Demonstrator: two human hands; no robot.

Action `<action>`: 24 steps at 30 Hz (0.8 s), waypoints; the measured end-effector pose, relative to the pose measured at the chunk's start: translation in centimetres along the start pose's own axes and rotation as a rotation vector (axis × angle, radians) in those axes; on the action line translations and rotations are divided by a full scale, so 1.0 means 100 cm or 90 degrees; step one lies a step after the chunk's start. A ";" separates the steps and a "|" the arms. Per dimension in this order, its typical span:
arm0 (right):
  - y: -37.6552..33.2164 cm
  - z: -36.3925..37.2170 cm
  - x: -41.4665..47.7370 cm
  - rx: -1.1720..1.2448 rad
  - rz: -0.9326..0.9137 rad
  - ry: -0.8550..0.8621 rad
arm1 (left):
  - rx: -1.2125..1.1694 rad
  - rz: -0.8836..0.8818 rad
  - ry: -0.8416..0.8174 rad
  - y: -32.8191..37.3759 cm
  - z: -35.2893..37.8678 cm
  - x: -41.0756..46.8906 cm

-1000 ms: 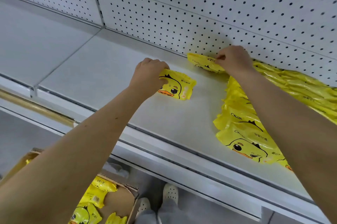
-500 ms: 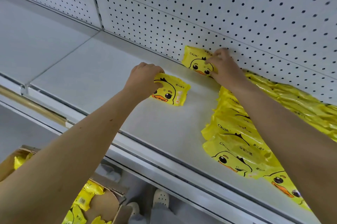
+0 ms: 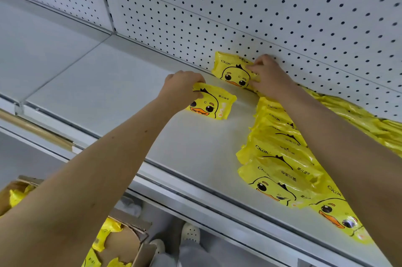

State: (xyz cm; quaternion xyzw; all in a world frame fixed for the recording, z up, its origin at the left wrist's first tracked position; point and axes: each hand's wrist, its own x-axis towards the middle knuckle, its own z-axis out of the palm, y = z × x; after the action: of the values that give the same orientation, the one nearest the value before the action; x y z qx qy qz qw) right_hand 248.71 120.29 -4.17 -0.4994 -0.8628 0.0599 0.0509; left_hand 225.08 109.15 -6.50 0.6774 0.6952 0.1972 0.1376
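In the head view, your left hand [image 3: 180, 87] is gripping a yellow plastic pack printed with a duck face [image 3: 212, 103]. Its fingers are curling over the pack's upper left edge. That pack is resting tilted on the white metal shelf [image 3: 108, 92], a little forward of the back wall.

Your right hand [image 3: 269, 77] is pinching the right side of a second yellow duck-face pack [image 3: 233, 70]. This one is standing upright against the white perforated back panel [image 3: 239, 5] at the rear of the shelf. The two packs are sitting near each other but apart.

Just to the right, partly under your right forearm, a row of overlapping yellow duck packs [image 3: 280, 158] is running from the back panel toward the shelf's front edge.

Below the shelf, a brown cardboard box [image 3: 121, 242] is holding more yellow packs. Your pale perforated shoes [image 3: 190, 233] are showing beside it.
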 end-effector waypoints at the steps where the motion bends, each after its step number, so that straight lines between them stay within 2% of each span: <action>1: -0.002 -0.002 0.000 -0.008 -0.002 0.019 | -0.011 -0.003 0.000 0.000 0.001 0.000; 9: -0.017 -0.005 0.010 -0.015 0.040 0.101 | -0.027 -0.001 -0.001 -0.003 0.001 -0.002; 17: -0.021 -0.013 0.009 0.073 0.060 0.111 | -0.030 0.011 0.008 -0.002 0.001 0.000; 20: -0.013 -0.015 0.008 0.058 0.081 0.091 | -0.032 0.011 0.012 -0.003 0.002 0.002; 24: -0.009 -0.011 0.003 0.054 0.068 0.137 | -0.031 0.006 0.014 0.000 0.003 0.007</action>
State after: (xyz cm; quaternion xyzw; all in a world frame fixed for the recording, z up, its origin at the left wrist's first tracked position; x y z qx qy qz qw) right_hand 247.94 120.20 -2.89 -0.5456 -0.8212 0.0447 0.1608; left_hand 225.18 109.85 -6.72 0.6752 0.6883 0.2221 0.1451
